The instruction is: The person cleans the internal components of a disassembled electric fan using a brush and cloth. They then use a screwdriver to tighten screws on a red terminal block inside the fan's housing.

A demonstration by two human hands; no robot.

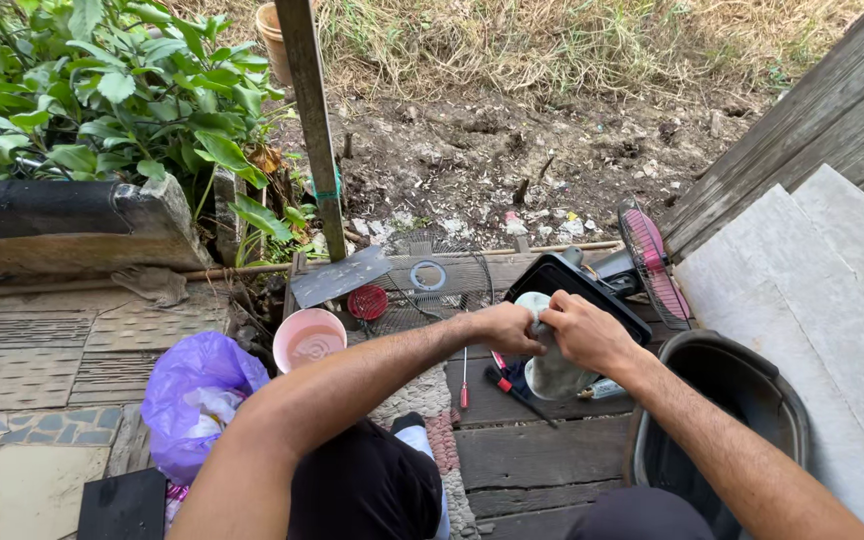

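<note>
A grey-white cloth [555,368] is hanging bunched between both hands, over the plank decking. The left hand [508,327] and right hand [584,331] are gripping its top, fists closed, knuckles nearly touching. A red-handled screwdriver [464,378] is lying just below the left hand; a black bucket [727,415] is sitting beside the right forearm.

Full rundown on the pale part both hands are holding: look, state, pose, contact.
The pale part is whitish-grey, rounded, probably plastic, and looks dusty. It is held over the wooden deck, in front of the black fan base. The left hand and right hand grip its upper end and hide much of it. Its exact shape cannot be told.
</note>
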